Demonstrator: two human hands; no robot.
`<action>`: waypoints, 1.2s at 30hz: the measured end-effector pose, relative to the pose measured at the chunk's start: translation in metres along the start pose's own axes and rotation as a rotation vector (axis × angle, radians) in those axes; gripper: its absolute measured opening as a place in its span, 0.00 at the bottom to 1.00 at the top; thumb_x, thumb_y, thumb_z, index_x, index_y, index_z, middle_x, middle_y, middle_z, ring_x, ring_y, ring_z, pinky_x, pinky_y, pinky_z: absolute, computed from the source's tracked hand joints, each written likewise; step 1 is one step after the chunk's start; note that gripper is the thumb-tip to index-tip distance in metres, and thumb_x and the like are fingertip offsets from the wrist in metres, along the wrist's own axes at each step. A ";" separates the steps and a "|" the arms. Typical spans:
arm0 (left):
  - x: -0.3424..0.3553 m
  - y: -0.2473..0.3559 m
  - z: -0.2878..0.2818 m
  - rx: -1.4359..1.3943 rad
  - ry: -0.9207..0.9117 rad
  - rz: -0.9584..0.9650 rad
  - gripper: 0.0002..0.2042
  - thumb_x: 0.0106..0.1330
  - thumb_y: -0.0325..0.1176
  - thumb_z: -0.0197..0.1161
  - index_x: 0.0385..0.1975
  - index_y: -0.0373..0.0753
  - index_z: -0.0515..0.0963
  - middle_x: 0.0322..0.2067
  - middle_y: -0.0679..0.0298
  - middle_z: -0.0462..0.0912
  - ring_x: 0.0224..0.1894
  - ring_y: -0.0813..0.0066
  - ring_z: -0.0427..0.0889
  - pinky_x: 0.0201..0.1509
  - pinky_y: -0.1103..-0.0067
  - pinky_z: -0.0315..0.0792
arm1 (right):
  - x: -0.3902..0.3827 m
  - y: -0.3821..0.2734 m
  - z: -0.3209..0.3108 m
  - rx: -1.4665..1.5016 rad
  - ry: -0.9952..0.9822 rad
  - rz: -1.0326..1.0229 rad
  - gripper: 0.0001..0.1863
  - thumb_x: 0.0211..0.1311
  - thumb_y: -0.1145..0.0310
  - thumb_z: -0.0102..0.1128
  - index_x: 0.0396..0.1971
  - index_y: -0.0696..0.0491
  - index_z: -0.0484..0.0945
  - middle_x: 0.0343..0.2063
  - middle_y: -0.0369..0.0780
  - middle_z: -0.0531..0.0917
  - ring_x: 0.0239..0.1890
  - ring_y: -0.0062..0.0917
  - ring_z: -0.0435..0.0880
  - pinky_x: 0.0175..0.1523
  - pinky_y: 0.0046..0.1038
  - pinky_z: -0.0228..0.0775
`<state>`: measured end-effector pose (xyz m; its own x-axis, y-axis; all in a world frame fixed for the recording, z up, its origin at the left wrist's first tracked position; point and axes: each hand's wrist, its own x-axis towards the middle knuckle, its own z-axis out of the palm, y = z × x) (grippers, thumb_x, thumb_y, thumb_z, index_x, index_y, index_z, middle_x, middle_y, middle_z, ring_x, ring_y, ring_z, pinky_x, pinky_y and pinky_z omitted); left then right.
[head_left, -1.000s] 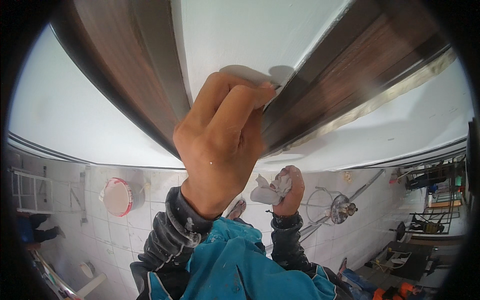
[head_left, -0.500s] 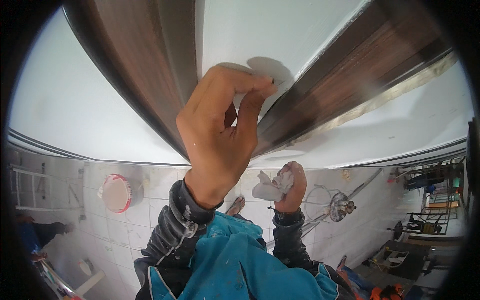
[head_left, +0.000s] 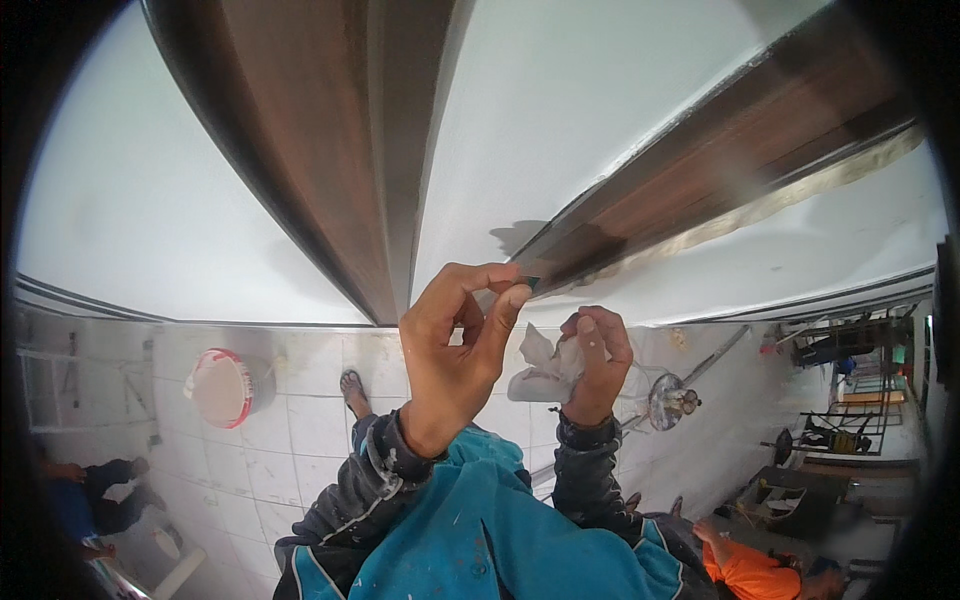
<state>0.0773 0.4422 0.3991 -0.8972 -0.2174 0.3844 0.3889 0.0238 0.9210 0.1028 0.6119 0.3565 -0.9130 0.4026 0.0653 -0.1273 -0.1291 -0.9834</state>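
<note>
Fingertips of my left hand (head_left: 450, 350) pinch a small dark blade (head_left: 528, 283) just below the brown wooden trim (head_left: 700, 170), which runs up-right; my right hand (head_left: 592, 362), lower, clutches a putty wad (head_left: 540, 370).

We see a floor (head_left: 300, 440) made of big white tiles with thin dark lines between them. A round bucket (head_left: 222, 388) with a red rim stands on it at the left. Near the middle, a foot in a sandal (head_left: 352, 388) rests on the tiles. To the right, a round metal fan (head_left: 672, 400) lies on the floor with a long pole (head_left: 718, 356) beside it. At the far left edge, a person in blue (head_left: 85, 495) crouches on the tiles. At the bottom right, a person in orange (head_left: 755, 565) sits low on the floor.
</note>
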 end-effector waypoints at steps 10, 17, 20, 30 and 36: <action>0.066 0.028 0.012 0.087 0.127 0.393 0.05 0.61 0.24 0.70 0.35 0.39 0.85 0.32 0.67 0.86 0.19 0.93 0.66 0.19 0.89 0.54 | -0.003 -0.011 0.016 -0.117 -0.064 -0.049 0.08 0.65 0.69 0.61 0.35 0.60 0.81 0.30 0.39 0.84 0.33 0.19 0.79 0.42 0.22 0.70; 0.078 0.028 0.031 0.017 0.164 0.472 0.08 0.59 0.20 0.69 0.35 0.40 0.85 0.32 0.69 0.86 0.17 0.92 0.64 0.17 0.87 0.51 | -0.009 -0.005 0.008 -0.131 -0.034 -0.004 0.07 0.66 0.72 0.59 0.35 0.60 0.81 0.29 0.38 0.84 0.34 0.18 0.78 0.43 0.21 0.70; 0.078 0.031 0.032 0.039 0.177 0.490 0.08 0.59 0.19 0.68 0.34 0.41 0.85 0.32 0.70 0.86 0.17 0.92 0.64 0.17 0.87 0.51 | -0.009 -0.001 0.005 -0.089 -0.014 -0.008 0.07 0.66 0.72 0.59 0.35 0.60 0.81 0.29 0.38 0.83 0.34 0.18 0.78 0.44 0.22 0.70; 0.076 0.027 0.043 0.039 0.226 0.507 0.06 0.61 0.21 0.68 0.33 0.43 0.84 0.32 0.72 0.86 0.16 0.91 0.66 0.17 0.88 0.52 | -0.007 0.003 -0.001 -0.026 -0.006 0.012 0.07 0.66 0.71 0.59 0.35 0.60 0.81 0.29 0.37 0.83 0.34 0.18 0.78 0.45 0.22 0.70; 0.080 0.027 0.042 0.047 0.229 0.570 0.06 0.61 0.21 0.68 0.33 0.42 0.84 0.31 0.70 0.86 0.17 0.91 0.67 0.17 0.89 0.54 | -0.006 0.005 -0.005 -0.035 -0.008 0.017 0.08 0.67 0.70 0.60 0.36 0.60 0.81 0.29 0.37 0.83 0.34 0.18 0.78 0.44 0.21 0.70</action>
<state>0.0072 0.4664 0.4570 -0.4808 -0.3619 0.7987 0.7797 0.2402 0.5782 0.1096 0.6130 0.3499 -0.9182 0.3929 0.0497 -0.0980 -0.1038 -0.9898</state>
